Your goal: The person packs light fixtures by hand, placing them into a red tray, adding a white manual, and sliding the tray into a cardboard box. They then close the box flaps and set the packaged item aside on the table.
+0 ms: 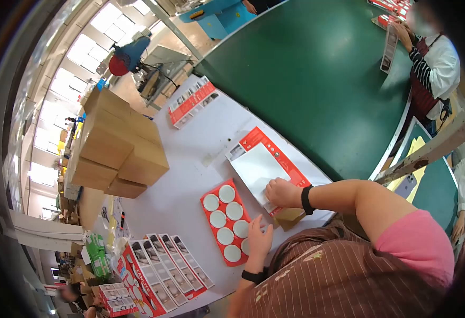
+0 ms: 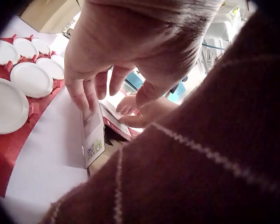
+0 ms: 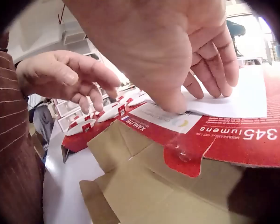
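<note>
My right hand (image 1: 282, 193) has bent fingers on a white paper sheet (image 1: 259, 169), pinching its near edge with the thumb. The sheet lies over a red printed carton (image 1: 261, 137), whose brown inner flaps (image 3: 130, 177) stand open at the near end. My left hand (image 1: 260, 238) hovers with loosely spread fingers between the carton and a red cardboard tray (image 1: 205, 204). In the left wrist view its fingertips overlap the carton's side flap (image 2: 94, 144). White round discs (image 1: 225, 194) sit in two rows in the tray; my left hand partly covers one.
Several printed packs (image 1: 163, 270) stand in rows at the table's near left. Brown cardboard boxes (image 1: 121, 143) are stacked at the left edge. Another red-and-white carton (image 1: 192, 102) lies farther back. A green belt (image 1: 306, 69) runs behind the table, with another person (image 1: 434, 69) beside it.
</note>
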Demonstrator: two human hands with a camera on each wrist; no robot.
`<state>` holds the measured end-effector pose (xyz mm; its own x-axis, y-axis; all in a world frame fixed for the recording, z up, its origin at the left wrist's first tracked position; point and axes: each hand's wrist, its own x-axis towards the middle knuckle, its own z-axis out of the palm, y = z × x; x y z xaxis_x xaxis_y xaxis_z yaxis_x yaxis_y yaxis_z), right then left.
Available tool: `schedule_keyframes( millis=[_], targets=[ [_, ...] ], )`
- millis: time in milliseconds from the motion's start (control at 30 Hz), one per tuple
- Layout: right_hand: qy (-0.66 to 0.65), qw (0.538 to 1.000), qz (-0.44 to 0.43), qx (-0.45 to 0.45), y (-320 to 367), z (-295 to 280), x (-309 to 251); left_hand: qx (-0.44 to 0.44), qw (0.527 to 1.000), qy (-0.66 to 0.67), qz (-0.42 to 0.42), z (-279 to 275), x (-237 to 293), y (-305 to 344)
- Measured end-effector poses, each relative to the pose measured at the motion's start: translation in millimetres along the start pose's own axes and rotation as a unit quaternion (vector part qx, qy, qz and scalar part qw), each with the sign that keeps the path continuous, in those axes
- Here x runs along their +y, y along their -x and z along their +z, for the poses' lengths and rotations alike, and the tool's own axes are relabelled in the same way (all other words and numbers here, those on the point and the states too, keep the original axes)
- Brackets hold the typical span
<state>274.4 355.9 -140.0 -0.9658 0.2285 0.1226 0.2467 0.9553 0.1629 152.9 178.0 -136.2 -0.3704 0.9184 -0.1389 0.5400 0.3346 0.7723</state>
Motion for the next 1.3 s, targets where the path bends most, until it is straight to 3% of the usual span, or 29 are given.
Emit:
schedule_keyframes(
  millis=[33, 100, 133, 167, 200, 233, 300, 333, 433, 500, 600, 633, 667, 700, 833, 933, 1033, 1100, 1167, 1300],
  targets=[
    [0.004, 1.000, -0.002, 0.006, -0.3, -0.6, 7.3, 0.013, 0.999, 0.025, -0.021, 0.2, -0.3, 1.3],
    [-0.117, 0.992, 0.035, 0.016, -2.3, -7.2, 24.3, 0.017, 0.998, 0.047, -0.036, -2.0, -3.6, -1.1],
    [-0.158, 0.983, 0.090, 0.040, -4.3, -10.6, 30.2, 0.011, 0.988, 0.136, -0.074, -2.5, -10.3, -2.5],
    [-0.155, 0.983, 0.086, 0.044, -5.1, -28.4, 32.1, 0.003, 0.968, 0.226, -0.111, -3.7, -13.8, -4.0],
    [-0.295, 0.942, 0.146, 0.061, -1.4, -55.5, 31.5, 0.014, 0.921, 0.357, -0.153, -5.1, -10.0, -4.2],
    [-0.429, 0.877, 0.204, 0.073, 3.3, -74.0, 29.1, 0.017, 0.921, 0.359, -0.152, -8.6, 0.5, -3.8],
    [-0.619, 0.761, 0.173, 0.087, 13.3, -78.2, 16.8, -0.009, 0.759, 0.625, -0.182, -18.3, 21.5, -6.4],
    [-0.641, 0.749, 0.144, 0.084, 18.4, -77.3, 10.5, -0.035, 0.718, 0.676, -0.161, -20.2, 23.0, -10.4],
    [-0.697, 0.712, 0.084, 0.020, 34.1, -72.0, 2.7, 0.001, 0.702, 0.699, -0.137, -26.3, 27.6, -15.9],
    [-0.698, 0.711, 0.081, 0.028, 41.1, -60.7, 4.4, 0.017, 0.694, 0.708, -0.128, -28.2, 30.6, -18.0],
    [-0.800, 0.587, 0.119, -0.034, 55.3, -58.3, 14.4, 0.038, 0.736, 0.657, -0.160, -26.5, 32.0, -19.4],
    [-0.800, 0.587, 0.119, -0.033, 61.8, -54.4, 20.5, 0.061, 0.753, 0.635, -0.159, -28.4, 29.9, -18.6],
    [-0.633, 0.752, 0.176, 0.044, 70.3, -49.1, 27.9, 0.084, 0.769, 0.614, -0.157, -30.6, 28.2, -17.9],
    [-0.426, 0.869, 0.223, 0.119, 78.9, -43.2, 34.0, 0.083, 0.770, 0.614, -0.156, -35.4, 28.3, -16.3],
    [-0.355, 0.879, 0.313, 0.061, 108.7, -4.3, 23.7, 0.105, 0.802, 0.574, -0.126, -56.1, 22.4, -6.8],
    [-0.377, 0.842, 0.386, 0.001, 113.1, 38.6, 17.6, 0.137, 0.844, 0.496, -0.153, -58.3, 10.6, -0.9],
    [-0.369, 0.793, 0.480, 0.073, 109.6, 61.7, 33.2, 0.157, 0.873, 0.441, -0.137, -66.2, 2.3, 6.7],
    [-0.456, 0.706, 0.529, 0.116, 98.9, 20.6, 65.0, 0.154, 0.881, 0.435, -0.108, -75.0, 5.7, 13.3],
    [-0.372, 0.758, 0.501, 0.190, 99.8, 5.9, 88.9, 0.186, 0.843, 0.483, -0.145, -85.4, 1.4, 20.8],
    [-0.223, 0.820, 0.444, 0.282, 83.8, -102.6, 112.6, 0.191, 0.849, 0.468, -0.151, -102.3, 1.2, 28.8]
  ],
)
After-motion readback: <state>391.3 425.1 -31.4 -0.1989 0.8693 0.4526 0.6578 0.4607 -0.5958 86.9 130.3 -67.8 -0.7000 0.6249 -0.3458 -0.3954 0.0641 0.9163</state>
